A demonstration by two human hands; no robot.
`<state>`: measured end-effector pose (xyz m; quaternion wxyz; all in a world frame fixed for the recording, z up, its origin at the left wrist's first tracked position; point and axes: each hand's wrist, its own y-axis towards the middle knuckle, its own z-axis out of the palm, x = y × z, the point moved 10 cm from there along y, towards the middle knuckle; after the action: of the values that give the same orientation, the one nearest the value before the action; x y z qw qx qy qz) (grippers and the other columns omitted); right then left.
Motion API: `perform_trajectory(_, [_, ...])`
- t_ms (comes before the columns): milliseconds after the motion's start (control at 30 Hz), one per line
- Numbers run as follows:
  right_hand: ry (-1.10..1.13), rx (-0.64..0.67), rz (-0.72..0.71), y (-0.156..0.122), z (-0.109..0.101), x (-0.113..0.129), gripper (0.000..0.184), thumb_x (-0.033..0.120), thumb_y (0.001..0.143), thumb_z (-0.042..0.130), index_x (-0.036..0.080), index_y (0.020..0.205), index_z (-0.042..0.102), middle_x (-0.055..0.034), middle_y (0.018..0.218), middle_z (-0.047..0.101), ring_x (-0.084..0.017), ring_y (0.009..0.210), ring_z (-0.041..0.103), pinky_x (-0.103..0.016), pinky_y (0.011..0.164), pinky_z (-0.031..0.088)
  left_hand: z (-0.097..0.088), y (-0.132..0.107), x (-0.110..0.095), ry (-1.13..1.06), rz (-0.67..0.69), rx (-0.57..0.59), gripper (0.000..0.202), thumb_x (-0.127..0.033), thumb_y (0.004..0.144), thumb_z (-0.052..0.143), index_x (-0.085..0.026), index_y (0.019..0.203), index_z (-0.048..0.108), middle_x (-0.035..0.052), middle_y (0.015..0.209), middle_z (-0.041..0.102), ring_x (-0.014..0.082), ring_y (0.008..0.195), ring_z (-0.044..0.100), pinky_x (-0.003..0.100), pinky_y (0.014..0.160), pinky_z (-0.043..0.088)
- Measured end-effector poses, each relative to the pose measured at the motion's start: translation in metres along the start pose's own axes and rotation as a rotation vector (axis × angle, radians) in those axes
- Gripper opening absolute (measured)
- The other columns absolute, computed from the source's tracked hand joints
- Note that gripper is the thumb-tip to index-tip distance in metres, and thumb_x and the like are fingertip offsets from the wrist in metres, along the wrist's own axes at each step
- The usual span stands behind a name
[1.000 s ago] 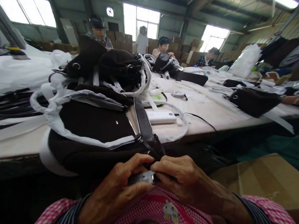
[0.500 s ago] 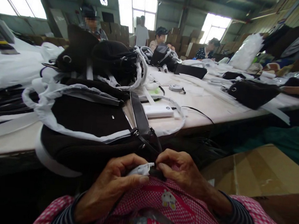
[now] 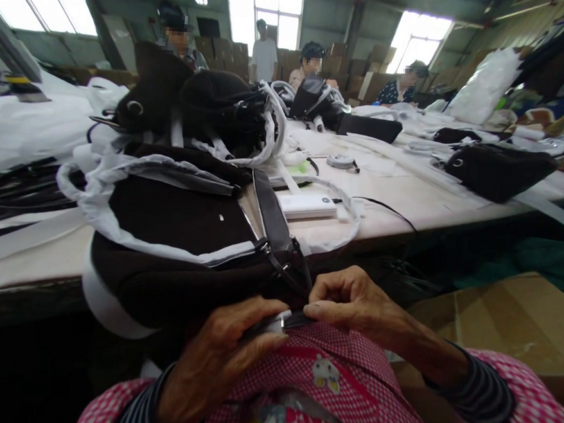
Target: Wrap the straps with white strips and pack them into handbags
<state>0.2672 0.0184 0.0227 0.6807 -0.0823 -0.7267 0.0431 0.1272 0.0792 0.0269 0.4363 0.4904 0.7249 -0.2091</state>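
Observation:
In front of the apron, my left hand (image 3: pixel 222 346) pinches a strap piece in white wrapping (image 3: pixel 272 325) with a shiny metal edge at its end. My right hand (image 3: pixel 355 305) is closed, thumb against fingers, on the dark strap (image 3: pixel 298 318) that comes out of that wrapped end. Just beyond both hands, a black bag (image 3: pixel 166 213) lies at the table's edge, its long handle (image 3: pixel 177 254) covered in white wrap. A dark leather strap (image 3: pixel 269 214) with metal fittings hangs off the bag towards my right hand. My fingers partly hide the pinched ends.
A white power bank (image 3: pixel 308 205) with a cable lies on the table (image 3: pixel 383 212) beyond the bag. More black bags (image 3: pixel 221 107) are piled behind it, and another (image 3: pixel 500 170) sits at the right. A cardboard box (image 3: pixel 506 317) stands below right. Several people are across the table.
My right hand has moved slightly up and right, away from the left, and more of the dark strap shows between them. The whole view has shifted a little.

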Motion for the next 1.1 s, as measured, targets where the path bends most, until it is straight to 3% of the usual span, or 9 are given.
perform_trajectory(133, [-0.050,0.011,-0.007,0.003,0.010,0.016,0.022,0.027,0.083,0.076,0.013,0.069,0.068,0.0057,0.056,0.051,-0.005,0.050,0.040,-0.018,0.045,0.028,-0.008,-0.005,-0.011,0.024,0.118,-0.088,0.024,-0.025,0.096,0.067,-0.030,0.119,0.071,-0.0043,0.102,0.076,0.0108,0.090,0.071,0.015,0.082,0.050])
perform_trajectory(333, [0.006,0.025,-0.029,0.010,0.028,0.006,0.026,0.034,0.084,0.075,0.012,0.071,0.069,0.0049,0.059,0.052,-0.006,0.054,0.040,-0.018,0.048,0.030,-0.010,-0.004,-0.004,-0.117,0.002,-0.128,0.013,-0.026,0.096,0.065,-0.025,0.100,0.078,-0.0038,0.088,0.077,0.0102,0.080,0.071,0.014,0.073,0.051])
perform_trajectory(433, [0.001,0.029,-0.049,0.014,0.032,0.006,0.028,0.036,0.085,0.075,0.012,0.072,0.069,0.0043,0.061,0.054,-0.006,0.056,0.042,-0.018,0.050,0.031,-0.010,-0.004,0.009,-0.216,-0.115,-0.100,0.015,-0.031,0.094,0.067,-0.027,0.102,0.079,-0.0039,0.093,0.078,0.0117,0.086,0.072,0.014,0.076,0.051])
perform_trajectory(567, [-0.005,0.049,-0.028,0.017,0.031,0.012,0.027,0.034,0.084,0.076,0.012,0.070,0.068,0.0051,0.058,0.053,-0.006,0.052,0.041,-0.018,0.048,0.030,-0.024,-0.006,0.015,-0.227,-0.232,-0.073,0.025,-0.038,0.092,0.067,-0.028,0.113,0.076,-0.0028,0.106,0.079,0.0160,0.098,0.072,0.018,0.084,0.052])
perform_trajectory(700, [-0.070,0.111,-0.022,0.021,0.035,0.021,0.025,0.033,0.084,0.075,0.012,0.070,0.068,0.0048,0.058,0.053,-0.006,0.052,0.041,-0.019,0.047,0.030,-0.026,-0.006,0.003,-0.091,-0.242,0.081,0.024,-0.039,0.096,0.061,-0.024,0.100,0.079,-0.0028,0.092,0.077,0.0151,0.087,0.070,0.019,0.077,0.048])
perform_trajectory(767, [-0.119,0.148,-0.034,0.023,0.038,0.027,0.026,0.033,0.084,0.073,0.012,0.071,0.067,0.0043,0.059,0.054,-0.006,0.054,0.042,-0.019,0.048,0.029,-0.029,-0.006,-0.004,-0.036,-0.219,0.093,0.026,-0.038,0.098,0.058,-0.023,0.094,0.078,-0.0031,0.084,0.075,0.0139,0.079,0.067,0.020,0.070,0.046])
perform_trajectory(933, [-0.236,0.226,-0.084,0.026,0.047,0.044,0.027,0.035,0.087,0.070,0.013,0.073,0.068,0.0041,0.061,0.053,-0.007,0.055,0.043,-0.020,0.049,0.030,-0.037,-0.009,-0.016,0.064,-0.128,-0.009,0.030,-0.037,0.100,0.053,-0.021,0.084,0.072,-0.0042,0.073,0.068,0.0109,0.066,0.059,0.020,0.062,0.041])
perform_trajectory(1100, [-0.177,0.258,-0.100,0.025,0.057,0.053,0.033,0.041,0.088,0.069,0.012,0.073,0.067,0.0045,0.061,0.050,-0.007,0.055,0.041,-0.019,0.048,0.029,-0.042,-0.021,-0.007,-0.014,-0.172,-0.132,0.031,-0.041,0.099,0.056,-0.021,0.082,0.073,-0.0033,0.071,0.065,0.0118,0.066,0.059,0.020,0.062,0.042])
